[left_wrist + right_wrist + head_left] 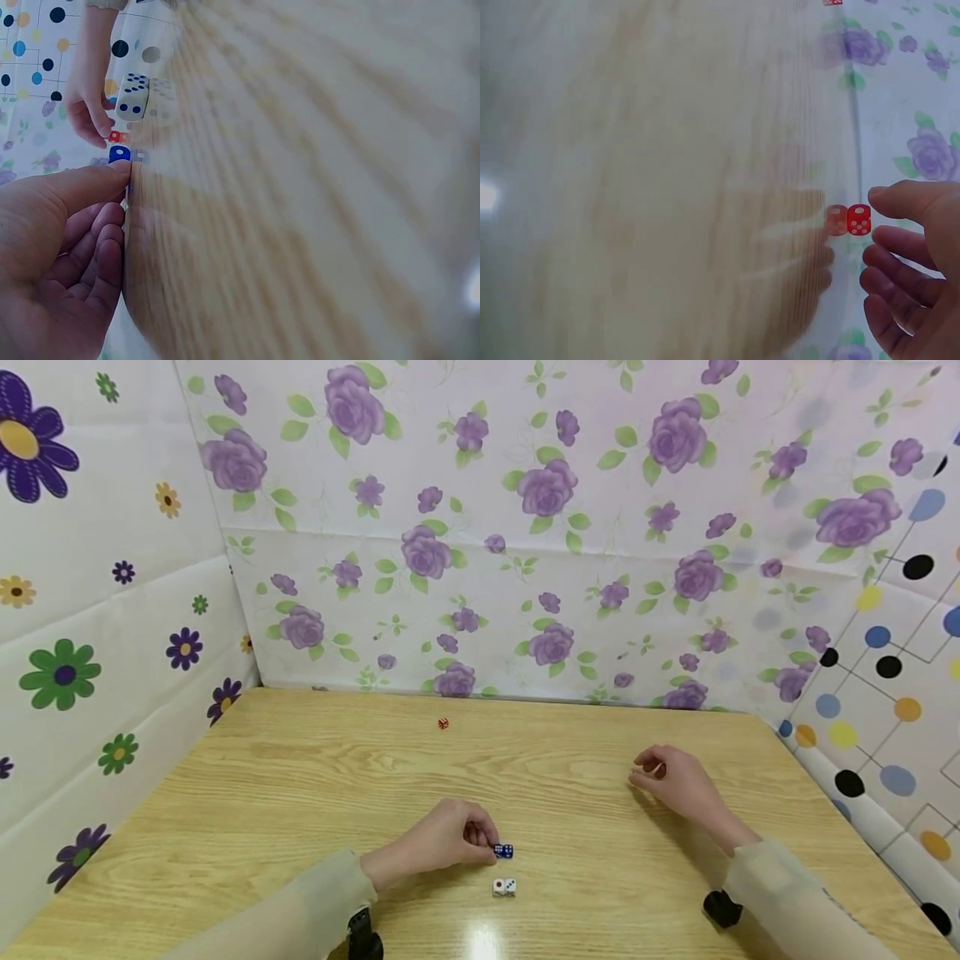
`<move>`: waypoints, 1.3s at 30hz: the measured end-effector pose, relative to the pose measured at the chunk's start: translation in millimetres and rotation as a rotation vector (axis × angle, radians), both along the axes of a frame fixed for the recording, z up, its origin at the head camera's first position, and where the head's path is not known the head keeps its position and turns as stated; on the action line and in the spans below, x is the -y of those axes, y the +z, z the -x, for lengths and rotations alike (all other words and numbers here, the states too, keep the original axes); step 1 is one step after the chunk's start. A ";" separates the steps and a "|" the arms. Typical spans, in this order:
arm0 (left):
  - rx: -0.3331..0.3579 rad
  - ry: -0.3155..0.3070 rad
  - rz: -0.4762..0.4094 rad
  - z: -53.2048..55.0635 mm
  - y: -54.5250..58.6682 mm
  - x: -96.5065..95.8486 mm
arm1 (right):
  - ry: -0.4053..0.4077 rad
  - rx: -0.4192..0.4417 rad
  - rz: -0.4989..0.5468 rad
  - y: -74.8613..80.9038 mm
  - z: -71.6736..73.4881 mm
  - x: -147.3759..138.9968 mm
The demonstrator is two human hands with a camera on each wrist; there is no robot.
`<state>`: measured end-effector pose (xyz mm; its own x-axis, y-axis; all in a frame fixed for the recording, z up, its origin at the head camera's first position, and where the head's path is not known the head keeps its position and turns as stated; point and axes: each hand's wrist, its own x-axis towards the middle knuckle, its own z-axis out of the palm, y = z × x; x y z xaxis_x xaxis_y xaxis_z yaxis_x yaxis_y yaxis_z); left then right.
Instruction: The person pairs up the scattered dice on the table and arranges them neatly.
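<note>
My left hand (456,839) pinches at the left end of two blue dice (504,851) that stand side by side on the table. In the left wrist view its thumb tip touches a blue die (120,154), the other fingers curled beneath; the index fingertip is hidden. Just nearer to me stand two white dice (504,887), side by side. Farther right, my right hand (678,783) hovers low over the wood with loosely bent fingers. Right in front of its thumb and index fingertips is a red die (859,220), with a gap between those fingertips.
Another red die (443,723) lies near the back edge of the wooden table (360,752). A purple-flowered cloth (487,610) hangs behind it, and patterned cloths close off the left and right sides. Dark wrist devices (723,910) sit under both sleeves.
</note>
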<state>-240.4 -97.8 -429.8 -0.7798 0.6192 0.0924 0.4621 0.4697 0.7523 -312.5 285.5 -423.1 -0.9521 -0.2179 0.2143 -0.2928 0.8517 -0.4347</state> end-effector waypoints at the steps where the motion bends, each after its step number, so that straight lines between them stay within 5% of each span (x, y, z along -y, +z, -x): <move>1: -0.002 0.001 0.001 0.0 0.2 0.0 | 0.002 0.008 0.005 -0.3 0.0 -0.9; 20: -0.004 0.009 0.002 -1.5 0.8 0.4 | 0.026 0.058 0.018 -4.1 -0.9 5.2; 39: -0.004 0.009 0.001 -2.0 1.2 0.1 | 0.219 0.119 0.122 -4.3 -22.6 81.6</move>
